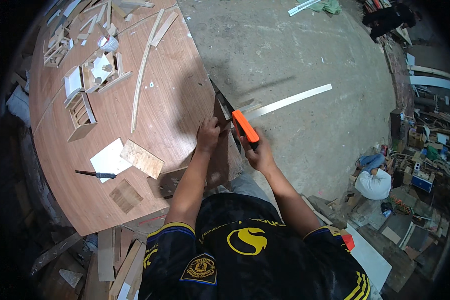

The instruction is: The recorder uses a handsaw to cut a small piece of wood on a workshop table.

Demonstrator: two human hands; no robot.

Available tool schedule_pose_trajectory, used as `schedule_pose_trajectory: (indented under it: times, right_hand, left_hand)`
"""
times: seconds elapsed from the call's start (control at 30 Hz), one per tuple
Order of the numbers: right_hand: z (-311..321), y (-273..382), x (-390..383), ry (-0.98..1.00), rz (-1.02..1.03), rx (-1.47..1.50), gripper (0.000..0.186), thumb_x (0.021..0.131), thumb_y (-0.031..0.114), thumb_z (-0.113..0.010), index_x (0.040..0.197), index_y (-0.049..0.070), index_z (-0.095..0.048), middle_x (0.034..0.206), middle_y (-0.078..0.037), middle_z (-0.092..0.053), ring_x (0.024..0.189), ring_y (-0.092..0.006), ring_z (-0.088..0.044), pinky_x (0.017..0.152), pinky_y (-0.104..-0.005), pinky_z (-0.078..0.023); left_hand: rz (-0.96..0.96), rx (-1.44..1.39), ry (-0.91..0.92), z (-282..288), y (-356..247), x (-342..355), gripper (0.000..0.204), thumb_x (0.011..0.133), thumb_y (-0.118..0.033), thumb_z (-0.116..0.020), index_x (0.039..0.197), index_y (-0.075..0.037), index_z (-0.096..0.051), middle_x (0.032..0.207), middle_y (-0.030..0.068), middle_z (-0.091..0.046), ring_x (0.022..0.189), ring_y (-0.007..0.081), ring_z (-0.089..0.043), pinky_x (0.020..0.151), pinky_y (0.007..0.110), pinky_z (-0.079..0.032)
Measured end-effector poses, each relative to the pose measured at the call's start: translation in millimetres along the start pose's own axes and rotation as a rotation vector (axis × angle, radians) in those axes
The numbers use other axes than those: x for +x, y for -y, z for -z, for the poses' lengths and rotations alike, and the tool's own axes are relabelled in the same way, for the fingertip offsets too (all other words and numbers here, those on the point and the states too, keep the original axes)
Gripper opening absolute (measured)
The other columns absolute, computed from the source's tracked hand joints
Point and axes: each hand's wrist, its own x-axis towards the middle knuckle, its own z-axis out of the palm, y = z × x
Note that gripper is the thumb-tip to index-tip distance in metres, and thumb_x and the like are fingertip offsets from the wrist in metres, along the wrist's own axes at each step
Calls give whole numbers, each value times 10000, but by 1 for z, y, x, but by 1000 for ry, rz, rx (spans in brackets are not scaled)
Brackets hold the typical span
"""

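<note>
Tool (246,125), likely a saw, clasped in the right grip (260,153) needs straight strokes, with the left hand (208,135), hold unclear, bracing the tabletop (177,65).

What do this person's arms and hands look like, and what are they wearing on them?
The left hand and right hand are ungloved, with no watch or cables visible. Both forearms are bare below short black sleeves edged with yellow and blue trim. Yellow markings show on the left sleeve, and yellow stripes toward the right shoulder.
</note>
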Motion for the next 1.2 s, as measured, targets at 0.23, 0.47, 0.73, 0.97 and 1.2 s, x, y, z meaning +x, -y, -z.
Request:
schedule_pose_trajectory:
  times: [0.23,0.47,0.73,0.97,1.2]
  right_hand:
    - [-3,3,-1,-13,17,1,163,942,153,-608,1012,16,-555,828,-127,-572,747,-203,-530,708,-321,-448]
    - [-4,-10,-3,-12,-9,-16,150,942,142,-603,1033,28,-566,856,-130,-596,756,-226,-558,722,-323,-455]
    - [-11,-7,-14,-46,16,1,263,907,179,-640,1083,19,-527,902,-296,-623,936,-512,-557,711,-443,-490]
    - [-5,-6,-36,-37,15,-28,259,895,135,-646,1089,13,-526,900,-291,-627,942,-499,-575,708,-449,-492]
    - [7,1,-64,-87,68,-50,227,886,103,-643,1070,19,-540,868,-258,-633,877,-490,-602,690,-458,-493]
  left_hand:
    - [28,-38,36,3,-2,2,72,743,-79,-579,744,-8,-593,929,117,-555,930,323,-550,814,410,-482]
    - [65,-10,79,3,-7,4,118,776,-63,-553,881,-18,-582,994,124,-549,977,338,-535,849,413,-477]
    - [43,19,43,-1,-3,2,69,759,-46,-578,825,-27,-585,954,115,-526,939,345,-523,834,432,-478]
    - [73,10,52,4,-7,1,73,779,-63,-539,823,-32,-588,956,111,-526,935,356,-509,830,449,-466]
    - [73,-28,29,4,-13,1,107,775,-63,-539,860,-36,-599,955,109,-532,935,349,-507,825,440,-458]
